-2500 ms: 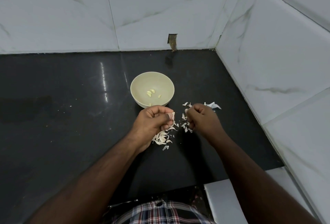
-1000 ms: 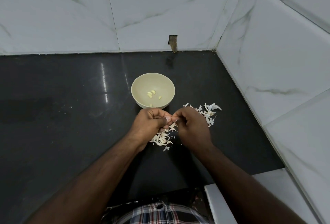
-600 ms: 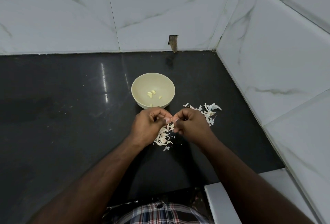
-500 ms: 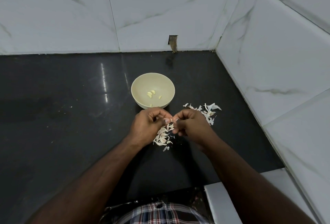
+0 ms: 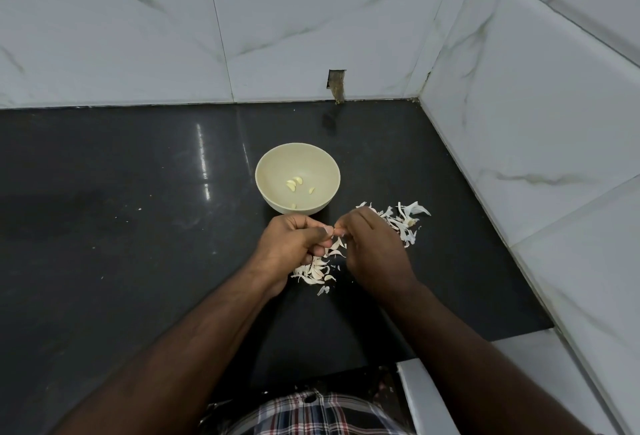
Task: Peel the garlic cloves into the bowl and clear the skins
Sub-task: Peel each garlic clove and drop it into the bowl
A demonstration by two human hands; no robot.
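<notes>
A cream bowl (image 5: 268,164) stands on the black counter with a few peeled garlic cloves (image 5: 294,183) at its bottom. Just in front of it my left hand (image 5: 294,244) and my right hand (image 5: 374,254) meet fingertip to fingertip, both pinching a small garlic clove (image 5: 330,230) that is mostly hidden by the fingers. A heap of pale garlic skins (image 5: 317,270) lies under and between my hands. A second scatter of skins (image 5: 403,221) lies to the right of my right hand.
The black counter (image 5: 121,226) runs to white marble-look tiled walls at the back (image 5: 277,18) and right (image 5: 536,122). A small dark notch (image 5: 336,84) sits in the back wall. The counter's front edge is near my checked shirt (image 5: 311,414).
My right hand moved left from the right-hand skins to meet my left hand. Since then both hands have stayed together, fingers working at the clove.
</notes>
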